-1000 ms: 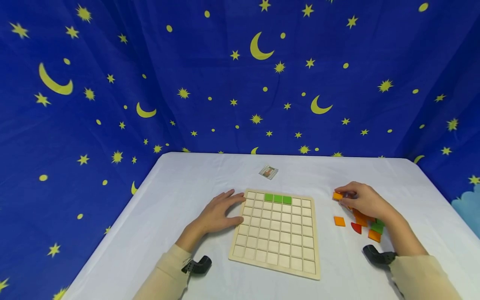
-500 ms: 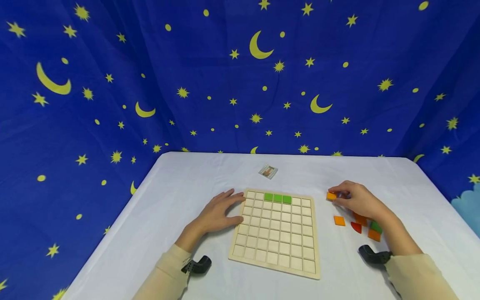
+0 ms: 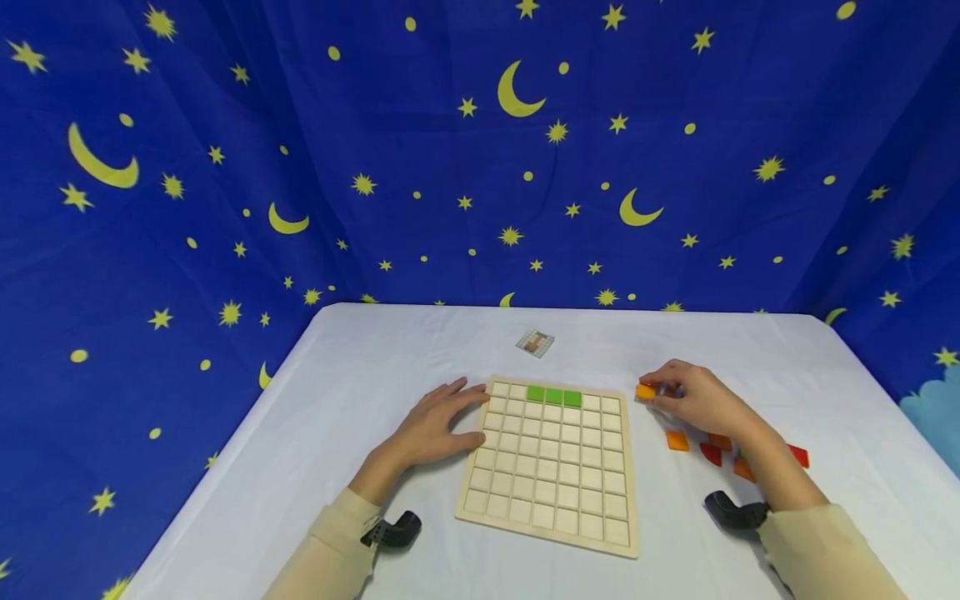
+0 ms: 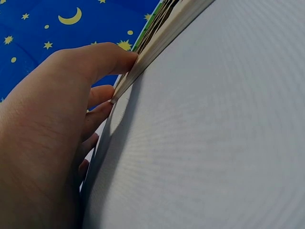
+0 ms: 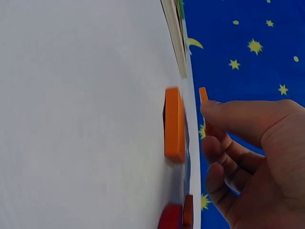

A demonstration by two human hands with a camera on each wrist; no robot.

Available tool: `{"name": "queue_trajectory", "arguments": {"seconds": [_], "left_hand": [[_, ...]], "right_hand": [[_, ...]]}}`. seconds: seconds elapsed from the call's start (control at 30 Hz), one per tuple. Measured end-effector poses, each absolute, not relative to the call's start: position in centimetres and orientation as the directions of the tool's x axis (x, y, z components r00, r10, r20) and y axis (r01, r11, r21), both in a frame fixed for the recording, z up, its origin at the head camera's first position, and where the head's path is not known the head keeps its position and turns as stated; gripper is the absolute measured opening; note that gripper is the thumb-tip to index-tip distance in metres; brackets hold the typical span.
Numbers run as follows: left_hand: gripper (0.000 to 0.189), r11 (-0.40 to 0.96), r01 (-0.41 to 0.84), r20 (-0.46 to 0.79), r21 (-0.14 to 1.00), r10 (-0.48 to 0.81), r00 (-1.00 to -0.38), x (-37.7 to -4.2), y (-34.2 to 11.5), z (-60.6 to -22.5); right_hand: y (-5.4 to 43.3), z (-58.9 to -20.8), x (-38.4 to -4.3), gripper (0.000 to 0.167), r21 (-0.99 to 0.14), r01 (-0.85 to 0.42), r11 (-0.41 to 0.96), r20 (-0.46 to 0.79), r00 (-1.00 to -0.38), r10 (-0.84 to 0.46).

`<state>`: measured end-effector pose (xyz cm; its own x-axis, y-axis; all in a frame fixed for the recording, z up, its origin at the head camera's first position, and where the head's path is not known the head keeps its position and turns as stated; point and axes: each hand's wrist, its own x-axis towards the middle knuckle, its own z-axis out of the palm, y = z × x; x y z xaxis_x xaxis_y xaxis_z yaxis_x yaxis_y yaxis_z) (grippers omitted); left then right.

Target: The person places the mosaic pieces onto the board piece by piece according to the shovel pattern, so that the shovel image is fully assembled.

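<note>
A wooden grid board (image 3: 547, 539) lies on the white table, with three green square tiles (image 3: 554, 395) side by side in its far row. My left hand (image 3: 429, 432) rests at the board's left edge, thumb and fingertips touching the rim and fingers fairly straight. Off the board's far right corner, my right hand (image 3: 699, 402) pinches an orange square tile (image 3: 644, 392) between thumb and fingers. In the right wrist view that held tile (image 5: 203, 94) shows edge-on above the table. Another orange tile (image 3: 677, 441) lies beneath this hand, beside a red quarter-round tile (image 3: 711, 454).
More orange tiles (image 3: 744, 469) and a red piece (image 3: 799, 455) lie around the right forearm, which partly hides them. A small card (image 3: 536, 342) with a grid picture lies beyond the board. A blue star-patterned curtain (image 3: 450, 150) hangs behind the table.
My right hand has moved left with the orange tile, from above the loose pieces toward the board. The red piece right of the forearm has come into view. My left hand stays put.
</note>
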<state>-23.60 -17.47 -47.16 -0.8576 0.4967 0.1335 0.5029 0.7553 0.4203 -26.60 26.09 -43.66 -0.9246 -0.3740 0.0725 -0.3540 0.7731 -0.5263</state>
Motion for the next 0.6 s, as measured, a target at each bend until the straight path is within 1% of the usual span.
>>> {"name": "queue_trajectory", "arguments": {"seconds": [0.17, 0.43, 0.6], "left_hand": [[0.065, 0.761, 0.490, 0.124, 0.425, 0.487, -0.865, -23.6, -17.5, -47.1], [0.065, 0.757, 0.500, 0.126, 0.421, 0.497, -0.859, -23.7, -17.4, -47.0], [0.065, 0.749, 0.503, 0.138, 0.432, 0.496, -0.857, -23.5, -17.4, -46.9]], "right_hand": [[25.1, -43.4, -26.6, 0.032, -0.546, -0.357, 0.758, 0.075, -0.922, -0.379], [23.8, -43.1, -27.0, 0.029, -0.527, -0.425, 0.736, 0.096, -0.890, -0.446], [23.3, -43.2, -27.2, 0.030, -0.541, -0.439, 0.717, 0.102, -0.881, -0.463]]}}
